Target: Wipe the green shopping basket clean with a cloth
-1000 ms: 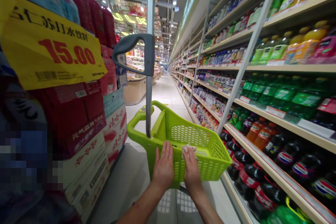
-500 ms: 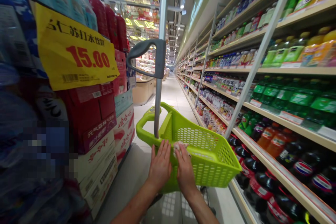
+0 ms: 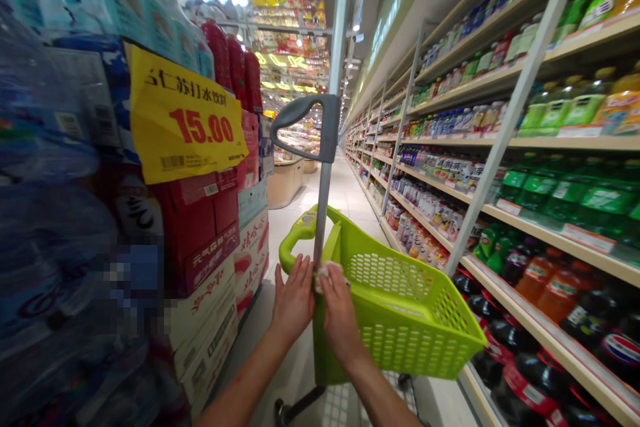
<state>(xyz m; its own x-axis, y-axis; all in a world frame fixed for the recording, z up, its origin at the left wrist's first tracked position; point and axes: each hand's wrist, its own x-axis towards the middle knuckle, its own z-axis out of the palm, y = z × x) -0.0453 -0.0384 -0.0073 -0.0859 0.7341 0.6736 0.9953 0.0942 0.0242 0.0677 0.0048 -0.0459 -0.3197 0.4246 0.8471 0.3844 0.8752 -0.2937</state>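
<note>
A lime-green wheeled shopping basket (image 3: 400,307) stands in the aisle in front of me, its grey pull handle (image 3: 320,133) raised on a metal pole. My left hand (image 3: 293,300) lies flat against the basket's near rim beside the pole, fingers stretched out. My right hand (image 3: 340,313) is closed on a small pale cloth (image 3: 324,273), pressing it on the rim at the pole's base. The inside of the basket shows nothing in it.
On the left a stack of red and white drink cartons (image 3: 215,267) and wrapped bottle packs carries a yellow 15.00 price sign (image 3: 185,123). On the right long shelves (image 3: 525,227) hold bottled drinks. The tiled aisle (image 3: 345,190) runs ahead between them.
Both hands have slid left along the basket's rim, from its middle to the base of the pole. The view has also turned, bringing the basket and handle further right.
</note>
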